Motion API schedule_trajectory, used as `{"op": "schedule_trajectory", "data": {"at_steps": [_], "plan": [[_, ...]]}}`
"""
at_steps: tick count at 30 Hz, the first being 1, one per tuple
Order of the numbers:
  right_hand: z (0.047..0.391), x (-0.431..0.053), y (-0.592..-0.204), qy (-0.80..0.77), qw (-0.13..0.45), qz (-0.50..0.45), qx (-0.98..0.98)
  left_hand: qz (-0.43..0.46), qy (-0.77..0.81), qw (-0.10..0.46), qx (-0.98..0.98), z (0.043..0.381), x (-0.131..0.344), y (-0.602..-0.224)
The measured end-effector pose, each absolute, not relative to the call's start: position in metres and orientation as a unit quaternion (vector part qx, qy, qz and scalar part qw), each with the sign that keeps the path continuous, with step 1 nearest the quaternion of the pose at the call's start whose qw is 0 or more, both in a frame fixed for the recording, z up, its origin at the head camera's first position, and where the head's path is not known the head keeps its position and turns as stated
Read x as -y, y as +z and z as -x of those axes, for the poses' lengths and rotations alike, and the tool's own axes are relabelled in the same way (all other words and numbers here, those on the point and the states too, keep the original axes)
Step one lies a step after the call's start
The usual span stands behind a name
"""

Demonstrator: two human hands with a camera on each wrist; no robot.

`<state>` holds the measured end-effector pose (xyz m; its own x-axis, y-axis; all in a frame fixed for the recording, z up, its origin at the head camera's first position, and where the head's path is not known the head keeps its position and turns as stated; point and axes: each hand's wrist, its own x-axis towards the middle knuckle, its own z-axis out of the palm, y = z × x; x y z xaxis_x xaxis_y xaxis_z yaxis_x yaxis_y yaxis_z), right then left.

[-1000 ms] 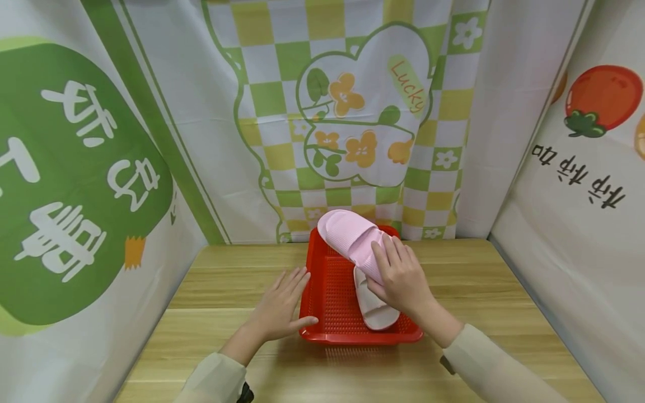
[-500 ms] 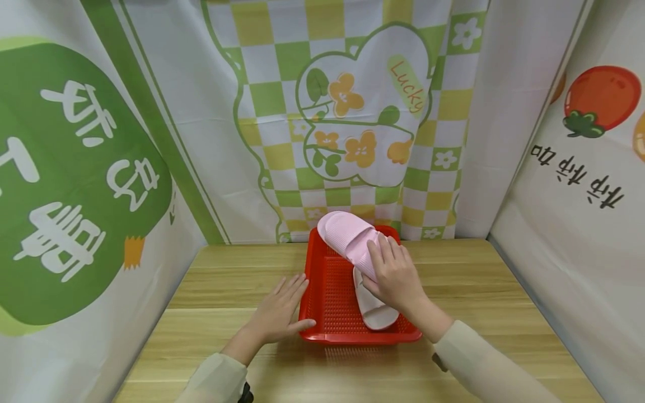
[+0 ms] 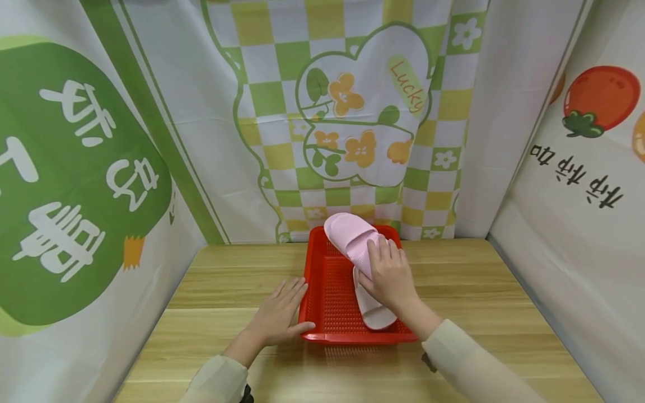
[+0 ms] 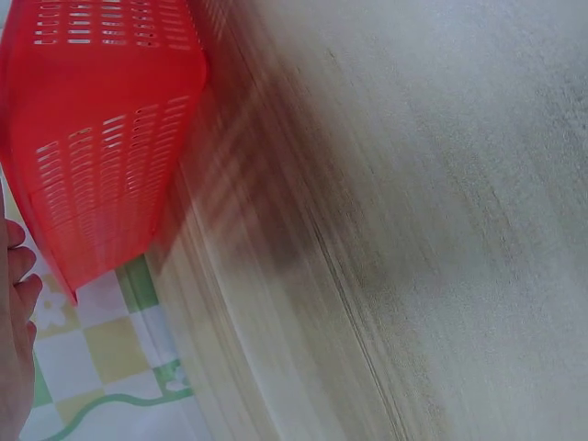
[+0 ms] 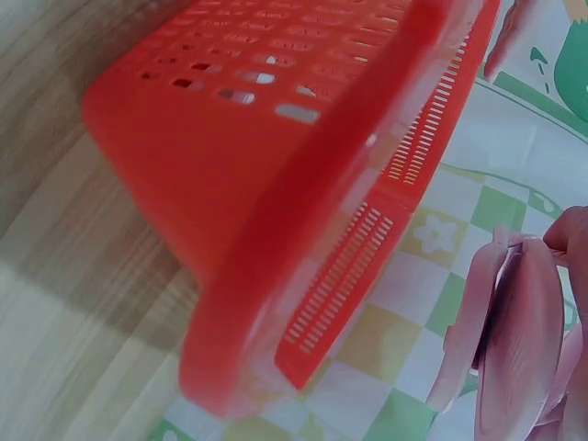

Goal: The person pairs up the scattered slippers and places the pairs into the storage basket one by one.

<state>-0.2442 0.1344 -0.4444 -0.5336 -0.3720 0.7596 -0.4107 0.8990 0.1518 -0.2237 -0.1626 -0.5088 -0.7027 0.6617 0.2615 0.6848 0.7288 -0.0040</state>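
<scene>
A pink slide slipper [image 3: 347,235] is tilted over the back part of a red plastic basket [image 3: 360,338]. My right hand [image 3: 390,280] grips its near end, fingers over the top and thumb at the side. In the right wrist view the same pink slipper [image 5: 519,340] appears end-on, above the rim. A pale slipper [image 3: 377,318] lies in the basket's right side, its far end hidden by the pink one and my hand. My left hand [image 3: 276,314], fingers extended, is at the basket's left rim, thumb over the front-left corner.
The basket stands on a wood-grain table [image 3: 227,285]. Behind it hangs a green and yellow checked cloth [image 3: 282,157]. Printed cloth walls close in the left and right sides.
My right hand and the pink slipper have shifted slightly; the slipper's far end is a little lower and further right. The left hand stays almost still, and so does the pale slipper.
</scene>
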Motion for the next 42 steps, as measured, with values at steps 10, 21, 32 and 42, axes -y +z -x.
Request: {"op": "schedule_trajectory", "data": {"at_steps": [10, 21, 32, 42], "plan": [[0.248, -0.124, -0.449, 0.027, 0.384, -0.167, 0.908, 0.363, -0.051, 0.119, 0.923, 0.223, 0.164, -0.512], [0.253, -0.106, -0.454, 0.019, 0.317, -0.118, 0.941, 0.357, -0.049, 0.111, 0.926, 0.222, 0.164, -0.512], [0.262, -0.086, -0.459, 0.017, 0.275, -0.092, 0.957, 0.357, -0.059, 0.114, 0.925, 0.223, 0.163, -0.514], [0.268, -0.067, -0.462, 0.017, 0.236, -0.053, 0.970, 0.359, -0.061, 0.117, 0.924, 0.223, 0.163, -0.515]]}}
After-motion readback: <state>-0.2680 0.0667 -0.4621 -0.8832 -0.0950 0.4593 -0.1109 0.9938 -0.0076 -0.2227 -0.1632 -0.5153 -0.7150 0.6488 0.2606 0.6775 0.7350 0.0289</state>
